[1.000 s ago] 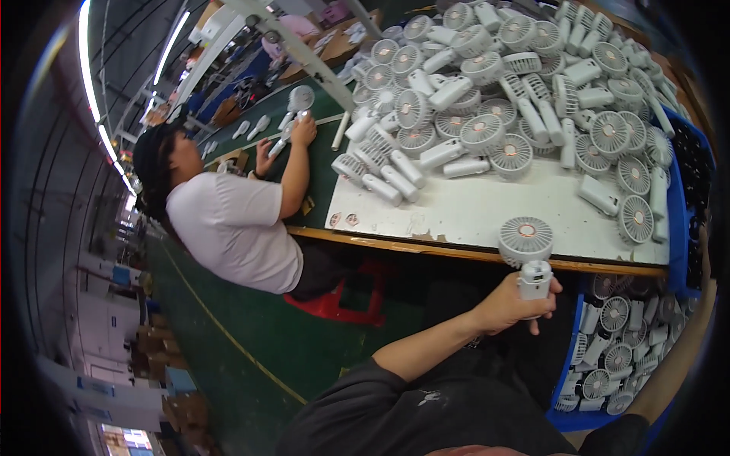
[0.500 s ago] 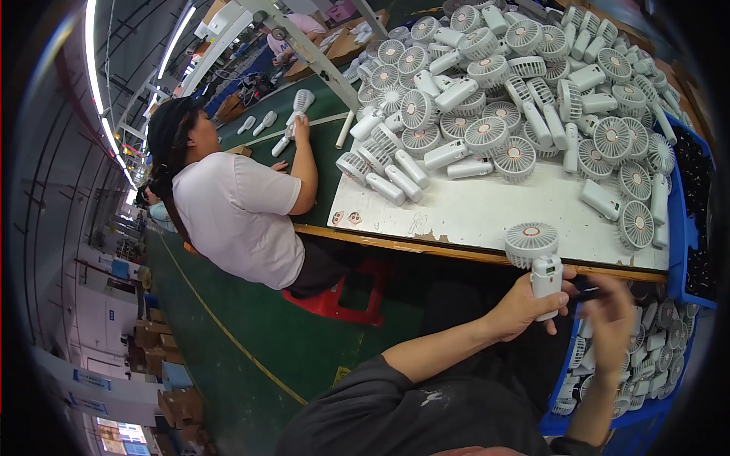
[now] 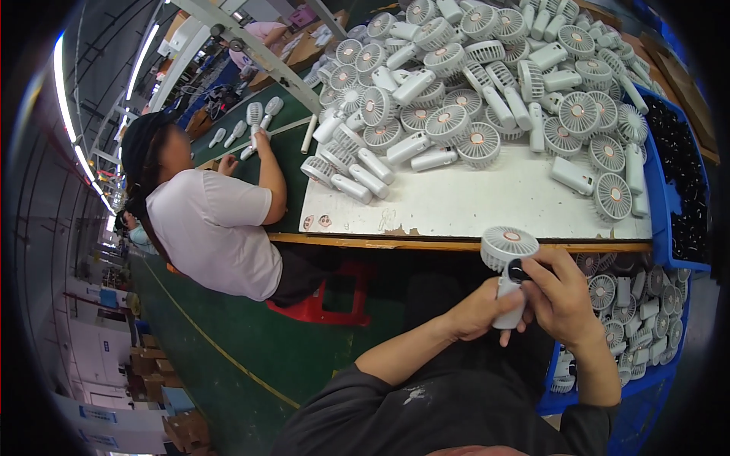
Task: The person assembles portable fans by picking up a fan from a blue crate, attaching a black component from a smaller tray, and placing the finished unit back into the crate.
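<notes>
A white handheld fan (image 3: 508, 245) with a round grille is held just off the table's front edge, head up and handle slanting down. My left hand (image 3: 475, 310) is wrapped round its handle. My right hand (image 3: 561, 295) is pinched on a small glossy black oval piece (image 3: 517, 270), which lies against the upper handle, below the fan head. Whether that piece is seated or merely pressed there, I cannot tell. The handle's face is partly covered by my fingers.
Many white fans (image 3: 454, 125) are piled on the white tabletop (image 3: 433, 205). To the right, a blue bin (image 3: 666, 220) holds small black parts; below it a blue crate (image 3: 677, 334) contains more fans. A co-worker (image 3: 213, 220) sits at left on a red stool (image 3: 346, 300), handling fans.
My right hand has come in from the right to the fan, and the black piece now covers part of its handle. The whole view has shifted somewhat.
</notes>
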The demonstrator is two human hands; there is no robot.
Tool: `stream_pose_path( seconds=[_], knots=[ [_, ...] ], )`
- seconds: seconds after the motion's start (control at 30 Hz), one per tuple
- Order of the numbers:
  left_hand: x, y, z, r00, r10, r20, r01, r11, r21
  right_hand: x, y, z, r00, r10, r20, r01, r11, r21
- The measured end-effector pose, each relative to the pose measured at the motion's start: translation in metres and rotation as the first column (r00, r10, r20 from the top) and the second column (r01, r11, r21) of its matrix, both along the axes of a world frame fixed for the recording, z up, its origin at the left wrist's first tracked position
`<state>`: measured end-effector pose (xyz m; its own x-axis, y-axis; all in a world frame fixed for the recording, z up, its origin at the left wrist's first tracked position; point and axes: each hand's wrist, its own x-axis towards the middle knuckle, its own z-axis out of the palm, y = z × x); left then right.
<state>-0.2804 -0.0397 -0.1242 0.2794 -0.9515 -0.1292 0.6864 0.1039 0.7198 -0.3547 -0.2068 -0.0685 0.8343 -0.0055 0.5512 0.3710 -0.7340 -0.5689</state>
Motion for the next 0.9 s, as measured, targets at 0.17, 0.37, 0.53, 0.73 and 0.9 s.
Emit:
stream_pose_path(
  seconds=[0.17,0.37,0.53,0.73,0.9],
  knots=[
    [-0.006,-0.009,0.005,0.949,0.296,-0.109,-0.284,0.952,0.111,-0.004,0.019,-0.006,0.990,-0.069,-0.124,0.061,0.996,-0.065],
    [-0.021,-0.018,-0.003,0.932,0.361,-0.044,-0.353,0.926,0.133,-0.021,0.040,-0.021,0.958,-0.264,-0.110,0.245,0.957,-0.156],
    [-0.002,-0.019,-0.002,0.918,0.137,0.373,-0.195,0.973,0.121,-0.017,0.040,-0.031,0.947,-0.321,-0.009,0.321,0.946,0.054],
    [0.030,-0.034,0.047,-0.134,-0.003,0.991,-0.123,0.992,-0.013,-0.060,0.020,-0.081,0.885,0.399,-0.239,0.185,0.168,0.968],
    [0.183,-0.022,0.026,-0.420,-0.055,0.906,-0.632,0.734,-0.249,-0.130,-0.004,-0.099,0.884,-0.257,-0.390,0.433,0.140,0.890]
  ],
)
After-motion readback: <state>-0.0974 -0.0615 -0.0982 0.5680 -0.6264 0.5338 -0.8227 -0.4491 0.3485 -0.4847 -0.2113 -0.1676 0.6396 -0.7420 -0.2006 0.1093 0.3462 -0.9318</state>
